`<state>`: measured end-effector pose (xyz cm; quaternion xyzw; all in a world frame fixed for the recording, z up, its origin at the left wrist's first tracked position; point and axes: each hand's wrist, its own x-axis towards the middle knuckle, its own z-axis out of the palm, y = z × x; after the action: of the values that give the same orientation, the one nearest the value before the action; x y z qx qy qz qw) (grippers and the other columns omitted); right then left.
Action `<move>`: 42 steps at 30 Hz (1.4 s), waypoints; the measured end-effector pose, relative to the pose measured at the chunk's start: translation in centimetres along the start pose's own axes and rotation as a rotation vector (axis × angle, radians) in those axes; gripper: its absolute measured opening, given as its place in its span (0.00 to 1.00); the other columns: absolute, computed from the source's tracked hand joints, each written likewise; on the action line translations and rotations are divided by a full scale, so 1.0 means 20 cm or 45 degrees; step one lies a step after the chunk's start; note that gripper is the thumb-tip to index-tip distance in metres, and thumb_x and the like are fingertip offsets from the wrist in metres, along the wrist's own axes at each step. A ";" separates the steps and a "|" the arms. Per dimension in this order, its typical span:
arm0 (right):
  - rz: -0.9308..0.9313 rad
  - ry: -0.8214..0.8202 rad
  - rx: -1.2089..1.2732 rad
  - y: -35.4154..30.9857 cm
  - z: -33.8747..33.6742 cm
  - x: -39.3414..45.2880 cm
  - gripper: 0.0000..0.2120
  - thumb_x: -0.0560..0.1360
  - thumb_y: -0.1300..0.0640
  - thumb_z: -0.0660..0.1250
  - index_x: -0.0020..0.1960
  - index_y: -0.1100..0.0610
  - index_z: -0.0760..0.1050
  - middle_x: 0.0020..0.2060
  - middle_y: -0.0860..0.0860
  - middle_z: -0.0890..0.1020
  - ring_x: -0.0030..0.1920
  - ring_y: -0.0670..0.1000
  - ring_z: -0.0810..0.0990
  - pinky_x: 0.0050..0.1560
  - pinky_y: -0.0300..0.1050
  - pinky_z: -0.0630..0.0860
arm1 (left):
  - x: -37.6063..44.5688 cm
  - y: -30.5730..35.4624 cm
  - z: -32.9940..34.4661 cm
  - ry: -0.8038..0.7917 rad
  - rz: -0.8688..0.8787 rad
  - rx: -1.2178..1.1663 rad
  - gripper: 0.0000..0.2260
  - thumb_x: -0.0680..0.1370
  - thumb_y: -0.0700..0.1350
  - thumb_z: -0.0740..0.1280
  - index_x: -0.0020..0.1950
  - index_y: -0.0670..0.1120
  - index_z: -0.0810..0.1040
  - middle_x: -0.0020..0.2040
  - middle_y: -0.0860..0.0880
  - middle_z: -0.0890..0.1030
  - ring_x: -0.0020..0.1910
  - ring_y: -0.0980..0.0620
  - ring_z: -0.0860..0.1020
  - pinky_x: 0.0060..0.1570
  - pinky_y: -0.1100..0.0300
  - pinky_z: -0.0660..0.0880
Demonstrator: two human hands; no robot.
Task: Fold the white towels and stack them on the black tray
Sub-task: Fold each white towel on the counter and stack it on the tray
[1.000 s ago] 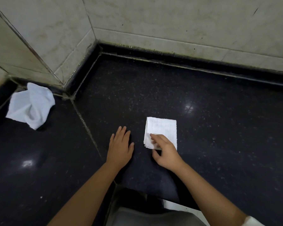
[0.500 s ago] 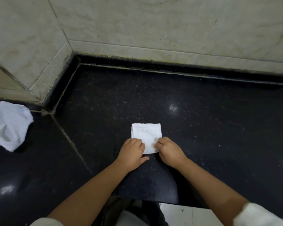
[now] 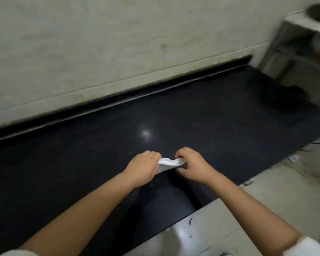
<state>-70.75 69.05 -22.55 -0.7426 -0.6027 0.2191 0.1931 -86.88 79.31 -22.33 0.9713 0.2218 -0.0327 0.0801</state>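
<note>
A small folded white towel (image 3: 171,162) is lifted off the black stone counter (image 3: 100,145) and sags between my two hands. My left hand (image 3: 143,168) pinches its left end and my right hand (image 3: 191,166) pinches its right end. At the counter's far right lies a dark, blurred shape (image 3: 292,97); I cannot tell whether it is the black tray. The crumpled towel seen earlier is out of view.
A pale tiled wall (image 3: 118,43) runs along the back of the counter. At the far right stands a grey shelf unit (image 3: 303,48) with a dark round object on top. Pale floor tiles (image 3: 248,209) lie below the counter's front edge.
Both hands have lifted the folded towel off the counter. My view has swung to the right, so the crumpled towel and the left corner have left the frame.
</note>
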 end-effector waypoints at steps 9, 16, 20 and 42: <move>0.150 0.390 -0.413 0.94 -0.94 -0.62 0.06 0.70 0.64 0.64 0.46 0.62 0.78 0.45 0.58 0.77 0.47 0.60 0.74 0.43 0.51 0.73 | 0.96 1.16 -0.22 0.324 0.390 0.030 0.05 0.72 0.42 0.70 0.45 0.43 0.78 0.41 0.46 0.78 0.41 0.45 0.77 0.34 0.56 0.73; 0.287 0.477 -0.513 1.48 -1.70 -0.86 0.07 0.72 0.61 0.61 0.48 0.57 0.75 0.47 0.53 0.75 0.51 0.54 0.72 0.51 0.45 0.68 | 1.56 1.87 -0.50 0.567 0.586 0.112 0.06 0.68 0.47 0.63 0.35 0.47 0.78 0.32 0.52 0.76 0.30 0.51 0.76 0.24 0.64 0.68; 0.347 0.480 -0.492 1.74 -2.09 -0.81 0.05 0.71 0.63 0.61 0.41 0.54 0.67 0.41 0.49 0.69 0.44 0.50 0.69 0.43 0.42 0.65 | 1.94 2.09 -0.68 0.674 0.616 0.089 0.05 0.71 0.45 0.65 0.41 0.45 0.78 0.37 0.50 0.78 0.37 0.49 0.77 0.31 0.61 0.71; 0.192 0.615 -0.552 3.05 -4.00 0.25 0.08 0.70 0.65 0.62 0.45 0.57 0.77 0.45 0.55 0.81 0.47 0.56 0.78 0.45 0.46 0.74 | 4.12 2.65 -1.55 0.649 0.137 0.194 0.10 0.80 0.44 0.58 0.56 0.41 0.74 0.53 0.43 0.74 0.51 0.41 0.75 0.45 0.53 0.70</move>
<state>24.34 60.03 9.79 -0.8394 -0.5155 -0.0829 0.1511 11.17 72.49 7.50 0.9617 0.1798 0.2006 -0.0500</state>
